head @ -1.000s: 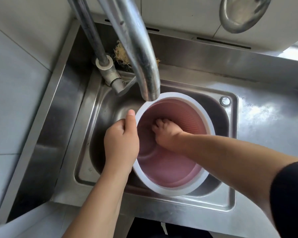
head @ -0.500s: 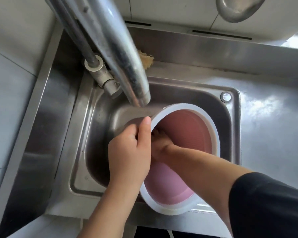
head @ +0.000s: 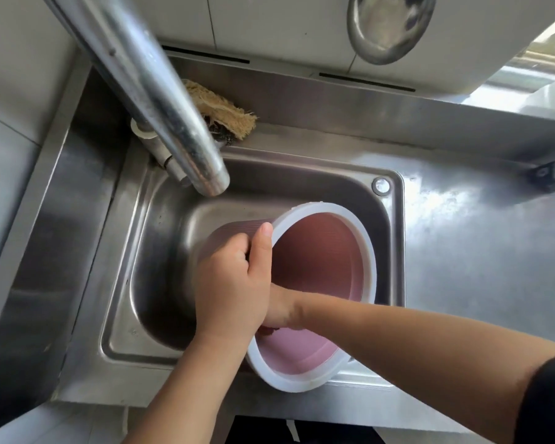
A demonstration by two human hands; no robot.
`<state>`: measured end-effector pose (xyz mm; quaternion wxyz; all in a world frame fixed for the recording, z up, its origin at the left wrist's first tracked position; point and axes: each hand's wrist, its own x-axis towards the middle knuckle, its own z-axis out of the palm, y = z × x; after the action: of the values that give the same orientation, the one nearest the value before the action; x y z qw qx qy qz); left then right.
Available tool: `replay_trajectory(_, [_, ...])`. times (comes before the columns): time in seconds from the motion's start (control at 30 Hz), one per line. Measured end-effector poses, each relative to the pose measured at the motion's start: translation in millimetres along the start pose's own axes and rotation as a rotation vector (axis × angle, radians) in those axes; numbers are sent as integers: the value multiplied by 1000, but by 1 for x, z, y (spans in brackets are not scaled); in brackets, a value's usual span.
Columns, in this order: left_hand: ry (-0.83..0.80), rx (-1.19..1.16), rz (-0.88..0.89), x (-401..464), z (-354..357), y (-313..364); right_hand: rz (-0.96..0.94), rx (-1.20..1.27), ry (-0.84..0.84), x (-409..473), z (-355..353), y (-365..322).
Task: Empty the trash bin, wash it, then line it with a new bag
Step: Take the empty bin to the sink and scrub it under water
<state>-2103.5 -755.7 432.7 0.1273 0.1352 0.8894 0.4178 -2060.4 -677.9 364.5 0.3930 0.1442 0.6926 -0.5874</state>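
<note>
Gripping the near-left part of the white rim, the left hand is curled around the trash bin, thumb laid along the rim's edge and the other fingers wrapped out of sight around the ribbed pink outer wall. The right hand reaches in through the bin's mouth from the right; only its wrist and heel show, tucked behind the left hand and against the inner wall, so whether its fingers are spread or closed cannot be told.

The bin lies tilted inside the sink, its base toward the basin's left and its mouth facing up and to the right. The far arc of the rim sits just short of the sink's right wall, and the near arc juts over the sink's front ledge. To the bin's left the basin floor is open steel. The faucet spout ends above the basin's back left, well clear of the rim.

Inside, the bin shows smooth pink walls and no loose contents that can be seen; whether it holds water is unclear. A fibrous scrubber rests on the back ledge behind the faucet. An overflow fitting sits at the sink's back right corner.
</note>
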Motion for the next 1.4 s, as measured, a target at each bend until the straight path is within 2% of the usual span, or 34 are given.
replay_trajectory(0.03, [-4,7,4,0,-1,0,-23,-145,-19,-2,0,9])
replay_trajectory(0.17, [-23,47,24,-4,-2,4,-26,-1010,-160,-9,-22,39])
replay_trajectory(0.27, [-45,84,48,-8,2,10,48,-1459,-214,-10,-41,50])
replay_trajectory(0.37, [-63,99,52,-8,6,13,45,-1769,-98,-8,-58,48])
replay_trajectory(0.47, [-68,91,18,-3,8,14,-9,-1958,84,-6,-70,31])
replay_trajectory(0.57, [-78,97,10,2,9,14,-185,-1935,233,0,-69,15])
replay_trajectory(0.63, [-60,104,2,5,9,14,-287,-1735,329,4,-69,8])
replay_trajectory(0.73, [-39,106,-16,9,6,10,-177,-1054,409,5,-79,8])
replay_trajectory(0.77, [-42,105,-15,10,5,9,-112,-905,423,7,-81,13])
replay_trajectory(0.83, [-59,102,6,9,7,10,4,-774,409,12,-81,24])
replay_trajectory(0.97, [-95,101,44,1,19,19,109,-695,363,14,-78,39])
replay_trajectory(1.03, [-111,123,65,-1,22,24,187,-715,249,14,-73,44])
replay_trajectory(1.2, [-120,165,73,3,22,27,146,-1147,4,25,-55,56])
replay_trajectory(1.27, [-112,173,83,4,21,27,65,-1327,-129,18,-57,63])
replay_trajectory(1.4, [-103,176,79,7,22,28,-25,-1350,-186,-21,-62,75])
